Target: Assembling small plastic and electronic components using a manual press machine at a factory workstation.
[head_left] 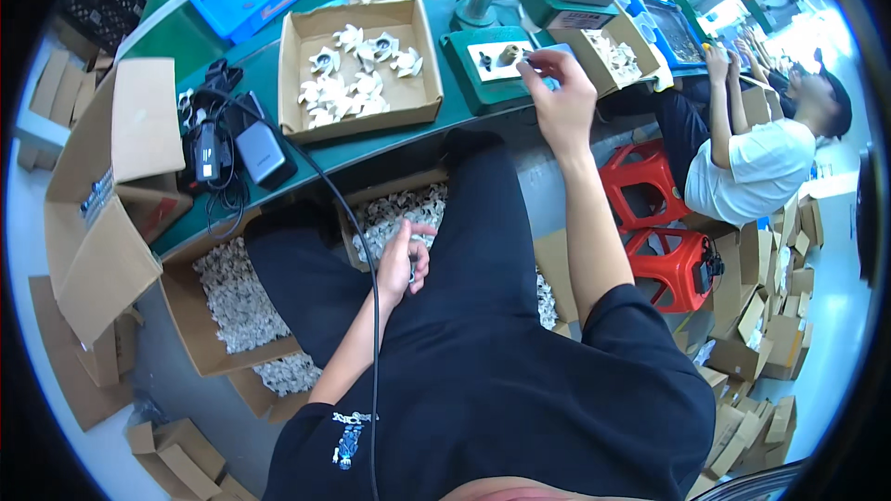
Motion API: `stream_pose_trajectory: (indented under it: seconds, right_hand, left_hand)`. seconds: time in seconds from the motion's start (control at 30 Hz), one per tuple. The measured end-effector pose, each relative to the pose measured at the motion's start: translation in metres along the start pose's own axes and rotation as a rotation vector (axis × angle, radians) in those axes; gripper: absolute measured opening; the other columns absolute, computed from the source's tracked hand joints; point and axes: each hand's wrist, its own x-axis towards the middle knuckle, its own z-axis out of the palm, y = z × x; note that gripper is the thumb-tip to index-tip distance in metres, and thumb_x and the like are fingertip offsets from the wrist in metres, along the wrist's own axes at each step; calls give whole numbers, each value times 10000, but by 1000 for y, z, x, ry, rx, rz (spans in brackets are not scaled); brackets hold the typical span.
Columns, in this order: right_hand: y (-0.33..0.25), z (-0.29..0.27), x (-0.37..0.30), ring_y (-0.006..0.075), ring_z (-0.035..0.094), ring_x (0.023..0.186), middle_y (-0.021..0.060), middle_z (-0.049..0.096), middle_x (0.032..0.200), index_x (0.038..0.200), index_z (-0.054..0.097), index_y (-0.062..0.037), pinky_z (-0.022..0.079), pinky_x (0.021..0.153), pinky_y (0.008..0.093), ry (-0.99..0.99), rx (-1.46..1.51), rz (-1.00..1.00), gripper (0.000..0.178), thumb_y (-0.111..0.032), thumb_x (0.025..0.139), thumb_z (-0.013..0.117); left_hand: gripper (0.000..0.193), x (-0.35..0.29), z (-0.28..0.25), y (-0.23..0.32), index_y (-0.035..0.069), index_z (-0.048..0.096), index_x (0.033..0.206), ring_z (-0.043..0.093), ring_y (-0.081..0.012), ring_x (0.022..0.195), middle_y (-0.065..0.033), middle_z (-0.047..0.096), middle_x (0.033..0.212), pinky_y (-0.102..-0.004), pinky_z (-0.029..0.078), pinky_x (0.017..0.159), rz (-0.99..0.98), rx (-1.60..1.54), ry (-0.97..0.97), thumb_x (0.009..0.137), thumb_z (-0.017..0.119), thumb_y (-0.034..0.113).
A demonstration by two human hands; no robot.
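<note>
Right hand (561, 97): thumb and index in a narrow pinch at the right edge of the white plate (488, 71); can't tell if anything's gripped. Left hand (401, 262): loosely curled over the lap around a small grey piece (412, 272), kind unclear. Tan fitting (510, 55) sits toward that plate's right edge, near the press head (571, 14). White finned parts (325, 97) lie in the cardboard tray (362, 127) along the counter's (266, 65) front edge. I'd seat pieces squarely, fingertips clear of the head.

Red stools (640, 156), blue tray (245, 13)
</note>
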Motion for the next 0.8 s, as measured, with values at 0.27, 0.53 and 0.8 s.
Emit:
stream_pose_trajectory:
  seconds: [0.27, 0.53, 0.8]
  right_hand:
    - [-1, 3, 38, 190, 652, 736, 120, 668, 839, 939, 711, 6, 515, 690, 298, -219, -130, 32, 206, -117, 778, 746]
    - [8, -2, 48, 145, 594, 655, 102, 673, 742, 924, 739, -1, 482, 650, 281, -344, -22, 143, 215, -168, 789, 749]
    - [77, -47, 95, 179, 666, 812, 131, 703, 892, 1008, 709, -20, 525, 722, 306, -53, -149, -88, 207, -153, 852, 686]
  left_hand:
    - [582, 12, -10, -17, 16, 522, 1116, 364, -94, 427, -3, 389, 567, -229, 299, 347, -191, 39, 5, 1020, 278, 536]
    - [551, 24, -4, -13, 17, 521, 1102, 362, -93, 444, 1, 386, 575, -238, 293, 368, -259, 59, 19, 1017, 315, 521]
    - [514, 14, -22, -16, 21, 528, 1088, 372, -90, 444, 4, 397, 571, -237, 293, 361, -245, 54, 81, 1019, 341, 494]
